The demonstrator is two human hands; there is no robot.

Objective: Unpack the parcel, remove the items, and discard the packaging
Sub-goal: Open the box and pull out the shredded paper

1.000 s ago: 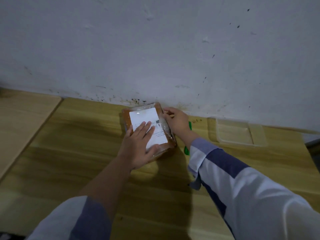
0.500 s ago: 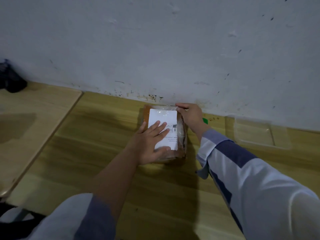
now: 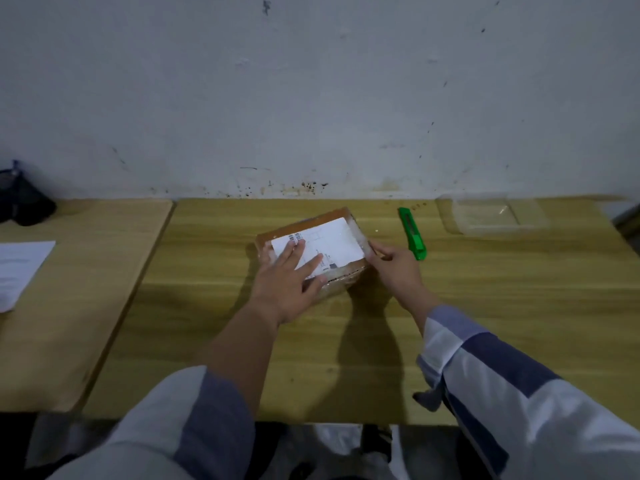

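Dark object (image 3: 24, 199) and paper sheet (image 3: 20, 268) are lying far left of the parcel, on a separate surface. Not involved.

Parcel (image 3: 313, 249) is lying flat mid-counter (image 3: 485, 306), brown box in clear tape, white label facing up, turned at an angle to the wall. Appears sealed; nothing taken out yet.

Left hand (image 3: 287, 282) is pressing flat on the parcel's near-left part, fingers (image 3: 294, 252) spread wide over the label. Pinning, not gripping.

Right hand (image 3: 398, 268) is touching the parcel's right near corner, fingers curled loosely against the edge. Whether it is pinching tape or just steadying, cannot tell.

Green cutter (image 3: 412, 233) is lying just right of the parcel, beside the right hand, untouched. Blade state is not visible.

Clear tray (image 3: 491, 216) is sitting further right of the parcel, near the wall.

Risks, as judgement: tape looks slick, so picking at it bare-handed may slip or tear unevenly. If the cutter comes in, the left hand lying across the label is sitting in a likely cut line. A deep cut could also score the contents. The parcel could skate on the smooth counter if the pressing eases.
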